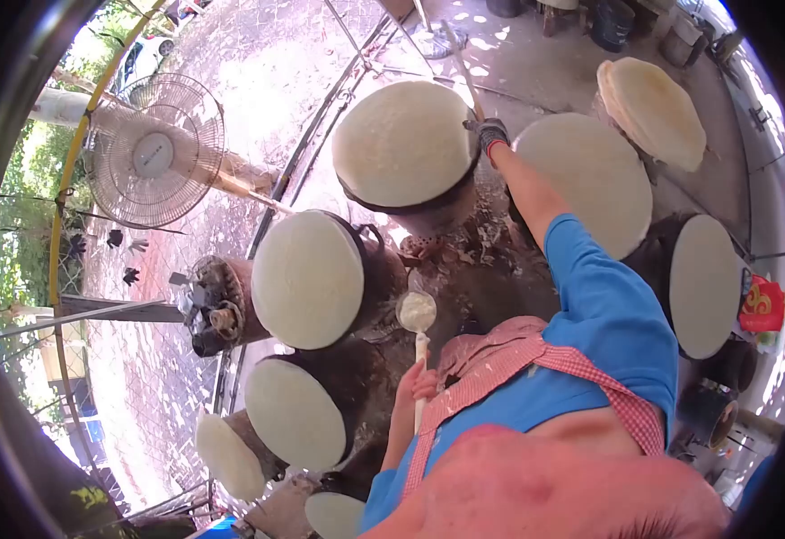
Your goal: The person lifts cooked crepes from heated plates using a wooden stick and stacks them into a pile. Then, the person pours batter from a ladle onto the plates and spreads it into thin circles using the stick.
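Note:
My left hand (417, 384), bare, is closed around the pale handle of a ladle (416, 312). The ladle's round bowl holds a whitish, batter-like mass. My right hand (489, 135), in a dark glove, is stretched far forward. Its fingers grip a long, thin stick-like tool (462, 67) pointing up and away. That hand is at the right edge of a round griddle covered by a pale sheet of batter (403, 144). Another covered griddle (586, 184) lies just right of my forearm. Nearer the ladle, a third pale round sheet (308, 280) covers its griddle.
More pale rounds lie at lower left (294, 413) and at right (705, 287). A stack of flatbreads (653, 112) stands at upper right. A fan (153, 153) is at left, beside a wire fence. A red bag (762, 305) sits at far right.

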Demonstrator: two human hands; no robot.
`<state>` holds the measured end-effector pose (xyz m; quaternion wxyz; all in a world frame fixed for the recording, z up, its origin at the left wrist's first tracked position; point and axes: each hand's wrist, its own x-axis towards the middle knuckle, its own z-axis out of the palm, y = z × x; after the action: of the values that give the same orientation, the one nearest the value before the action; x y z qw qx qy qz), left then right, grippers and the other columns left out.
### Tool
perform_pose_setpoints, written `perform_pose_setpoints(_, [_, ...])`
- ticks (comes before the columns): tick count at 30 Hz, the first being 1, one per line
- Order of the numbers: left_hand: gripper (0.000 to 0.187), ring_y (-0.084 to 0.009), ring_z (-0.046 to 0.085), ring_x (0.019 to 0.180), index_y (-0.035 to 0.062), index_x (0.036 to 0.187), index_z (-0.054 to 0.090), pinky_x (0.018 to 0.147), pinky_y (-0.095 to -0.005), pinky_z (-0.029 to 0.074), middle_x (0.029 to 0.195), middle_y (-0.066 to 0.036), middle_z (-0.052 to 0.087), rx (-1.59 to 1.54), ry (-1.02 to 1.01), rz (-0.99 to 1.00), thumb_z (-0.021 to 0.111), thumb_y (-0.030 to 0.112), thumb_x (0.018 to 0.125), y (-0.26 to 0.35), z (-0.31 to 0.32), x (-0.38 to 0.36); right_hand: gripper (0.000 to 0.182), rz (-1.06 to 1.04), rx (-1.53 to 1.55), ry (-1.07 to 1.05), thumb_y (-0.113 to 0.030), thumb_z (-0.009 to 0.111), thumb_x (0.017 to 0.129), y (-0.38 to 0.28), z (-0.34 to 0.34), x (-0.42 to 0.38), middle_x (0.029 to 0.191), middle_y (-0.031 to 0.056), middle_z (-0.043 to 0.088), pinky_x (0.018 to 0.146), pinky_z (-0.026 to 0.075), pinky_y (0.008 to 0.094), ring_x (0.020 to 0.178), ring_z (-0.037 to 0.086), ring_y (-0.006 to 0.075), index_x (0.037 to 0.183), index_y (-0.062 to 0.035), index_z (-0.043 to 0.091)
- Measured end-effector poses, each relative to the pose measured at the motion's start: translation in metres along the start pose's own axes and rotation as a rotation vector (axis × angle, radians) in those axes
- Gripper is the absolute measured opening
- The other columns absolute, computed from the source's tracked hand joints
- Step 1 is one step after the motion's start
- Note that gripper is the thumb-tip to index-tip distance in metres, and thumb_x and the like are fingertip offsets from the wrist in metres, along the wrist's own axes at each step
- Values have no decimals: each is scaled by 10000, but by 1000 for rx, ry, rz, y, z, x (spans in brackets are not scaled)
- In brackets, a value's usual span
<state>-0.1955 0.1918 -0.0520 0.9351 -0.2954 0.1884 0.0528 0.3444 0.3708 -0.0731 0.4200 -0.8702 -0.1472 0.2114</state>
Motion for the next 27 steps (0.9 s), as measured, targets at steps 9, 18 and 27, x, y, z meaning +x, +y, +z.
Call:
perform_pose_setpoints(9, [374,-77,295,361,94,588,339,285,-197,217,477,-2,282,167,120,-210,458,326,856,78,27,-7,333,-289,-354,156,-312,518,688,-19,33,11,757,215,588,664,453,424,731,574,365,805,-15,615])
perform_pose_setpoints(18, [331,-74,280,361,77,625,360,286,-204,229,501,18,296,-29,329,-167,444,287,868,73,59,23,299,-535,-104,367,-356,546,710,-116,5,-108,634,169,570,564,443,418,618,562,339,703,-59,580])
perform_pose_setpoints(27, [245,-69,272,367,78,711,445,340,-208,251,516,27,293,171,240,-349,433,259,876,38,77,65,310,-400,-209,294,-329,529,666,-69,-227,-19,785,153,598,705,447,384,775,566,325,823,-81,628])
